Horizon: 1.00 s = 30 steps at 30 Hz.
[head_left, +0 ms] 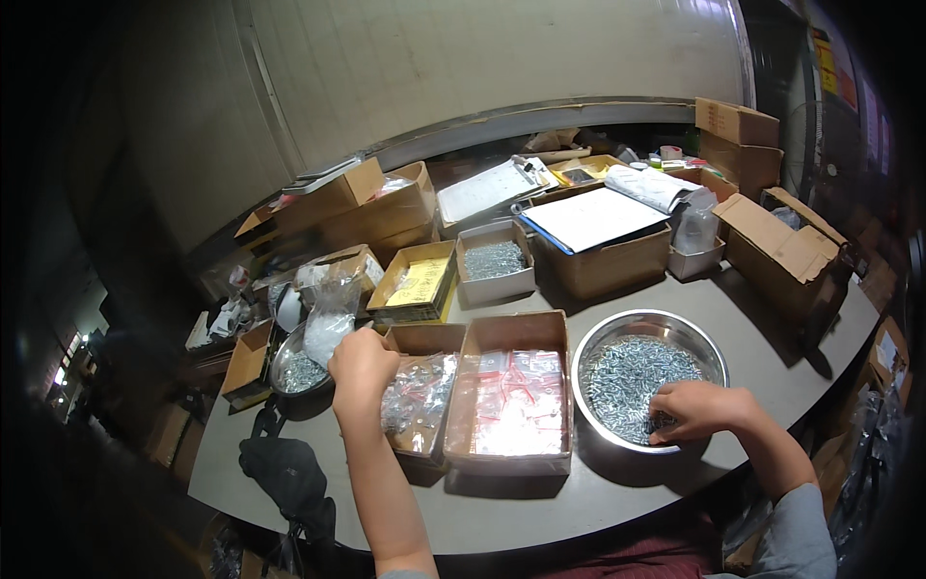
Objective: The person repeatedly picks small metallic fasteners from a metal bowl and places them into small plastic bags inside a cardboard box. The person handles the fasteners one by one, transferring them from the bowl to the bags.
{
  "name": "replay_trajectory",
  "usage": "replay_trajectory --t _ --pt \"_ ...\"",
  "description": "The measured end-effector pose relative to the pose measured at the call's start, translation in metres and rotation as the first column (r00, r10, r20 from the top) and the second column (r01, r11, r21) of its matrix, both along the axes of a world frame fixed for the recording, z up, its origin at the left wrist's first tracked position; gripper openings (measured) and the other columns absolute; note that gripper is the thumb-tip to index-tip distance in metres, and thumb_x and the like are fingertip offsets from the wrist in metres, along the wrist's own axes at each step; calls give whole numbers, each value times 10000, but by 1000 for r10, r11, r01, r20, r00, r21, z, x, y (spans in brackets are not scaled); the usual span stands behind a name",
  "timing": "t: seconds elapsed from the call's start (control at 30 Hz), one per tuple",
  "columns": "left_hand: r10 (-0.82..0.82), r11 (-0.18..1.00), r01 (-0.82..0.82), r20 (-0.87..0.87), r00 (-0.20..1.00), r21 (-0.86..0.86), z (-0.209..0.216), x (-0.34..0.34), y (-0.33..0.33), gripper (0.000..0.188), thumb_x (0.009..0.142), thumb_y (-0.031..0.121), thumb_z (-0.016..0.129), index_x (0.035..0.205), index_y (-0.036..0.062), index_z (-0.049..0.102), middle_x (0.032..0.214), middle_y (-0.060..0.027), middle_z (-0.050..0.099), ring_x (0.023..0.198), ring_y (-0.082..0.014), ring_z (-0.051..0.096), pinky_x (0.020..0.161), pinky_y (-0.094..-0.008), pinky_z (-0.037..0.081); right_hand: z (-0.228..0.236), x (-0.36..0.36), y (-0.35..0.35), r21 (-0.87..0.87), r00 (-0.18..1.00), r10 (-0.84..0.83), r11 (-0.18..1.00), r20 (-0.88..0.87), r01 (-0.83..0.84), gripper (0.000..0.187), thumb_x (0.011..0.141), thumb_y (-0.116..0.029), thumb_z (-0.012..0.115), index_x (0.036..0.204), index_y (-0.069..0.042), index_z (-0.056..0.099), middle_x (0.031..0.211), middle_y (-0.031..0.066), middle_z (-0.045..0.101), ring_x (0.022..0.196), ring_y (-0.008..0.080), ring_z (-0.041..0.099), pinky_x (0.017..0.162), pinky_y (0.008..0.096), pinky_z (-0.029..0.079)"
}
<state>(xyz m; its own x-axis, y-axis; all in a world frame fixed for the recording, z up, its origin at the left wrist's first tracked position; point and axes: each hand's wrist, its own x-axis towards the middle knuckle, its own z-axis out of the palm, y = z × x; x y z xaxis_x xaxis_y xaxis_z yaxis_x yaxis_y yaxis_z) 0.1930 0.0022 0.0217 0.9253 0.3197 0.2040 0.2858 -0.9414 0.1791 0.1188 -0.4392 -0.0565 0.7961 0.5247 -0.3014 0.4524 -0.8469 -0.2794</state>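
My right hand (693, 413) reaches into a round steel bowl (716, 359), its fingers curled down into a heap of small metal screws (622, 381). Its fingertips are partly buried, and it closes on some of the screws. Over on the left, my left hand (365, 367) is closed beside a clear plastic bag (331, 323), above the edge of an open carton of bagged parts (422, 396). What its fingers hold, if anything, is hidden. Between the hands stands a carton (511, 461) with small red-edged zip bags (521, 396) inside.
Behind are a white box of screws (495, 261), a carton with yellow paper (417, 280) and a larger carton under a clipboard (588, 220). A smaller metal bowl (299, 372) sits left. A black bag (289, 473) hangs at the table's left front edge.
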Motion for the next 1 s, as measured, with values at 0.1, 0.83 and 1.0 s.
replay_trajectory --t 0.1,0.83,1.0 --pt "-8 999 7 -22 1000 -35 -3 6 2 227 802 140 657 949 155 828 1004 -155 765 987 -359 723 896 -443 551 -5 3 -1 41 1000 3 999 -24 -2 493 896 -462 723 1097 -15 676 1049 187 668 1033 370 658 899 455 515" --pt "-662 379 840 521 539 -388 -16 -31 -124 168 902 167 733 986 22 718 850 -100 738 754 -185 705 685 -315 543 66 23 116 632 761 -167 681 627 -371 154 886 0 689 999 -22 588 912 143 618 845 345 643 725 418 520" --pt "-691 241 804 486 535 -543 -14 -31 -127 182 930 157 731 1015 -4 715 853 -54 731 720 -88 641 658 -269 523 65 12 110 594 718 -228 744 657 -307 149 899 -13 685 1005 -24 581 905 147 611 829 352 634 704 421 512"
